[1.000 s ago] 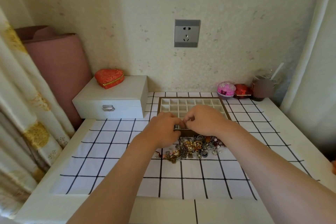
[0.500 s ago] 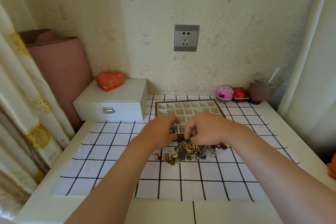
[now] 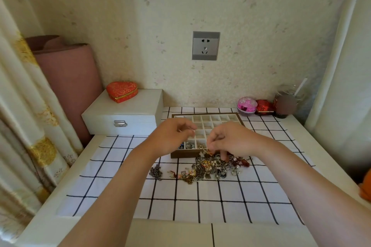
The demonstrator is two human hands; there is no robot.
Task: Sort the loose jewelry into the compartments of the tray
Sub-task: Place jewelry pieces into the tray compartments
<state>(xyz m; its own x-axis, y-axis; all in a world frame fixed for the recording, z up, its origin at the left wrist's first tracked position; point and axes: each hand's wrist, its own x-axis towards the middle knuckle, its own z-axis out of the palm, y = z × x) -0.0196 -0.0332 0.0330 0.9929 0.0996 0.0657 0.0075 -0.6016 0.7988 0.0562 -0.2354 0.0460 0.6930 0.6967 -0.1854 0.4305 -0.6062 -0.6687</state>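
Beside the curtain [image 3: 30,126] on the far left a pink roll [image 3: 70,78] leans at the wall, and next to it a white box [image 3: 124,114] carries a red heart-shaped case [image 3: 122,91]; neither matters to this step. My left hand [image 3: 172,136] hovers over the near-left corner of the tray [image 3: 237,116], fingers curled, thumb and forefinger pinched on what looks like a thin strand [image 3: 189,129], though it is too fine for me to be sure. The tray sits on the checked cloth [image 3: 120,166] covering the tabletop [image 3: 170,232], its far cells bare and a few pieces lying in the near-left ones. My right hand [image 3: 230,140] is at the tray's near edge, thumb and forefinger pinching a small gold piece [image 3: 207,149], with one finger reaching down to the loose jewelry [image 3: 210,168], which lies heaped on the cloth just in front of the tray. I judge that I am teasing one piece out of the tangle and that the sorting is barely begun. To do it well I should hold my left hand steady as the anchor and lift slowly with the right. If the piece snags, I should press the heap down with the spare finger rather than tug. Then I can lower it into an empty cell. Further right, a pink round box [image 3: 247,105] and a red box [image 3: 265,106] stand by the wall, well apart from my hands.
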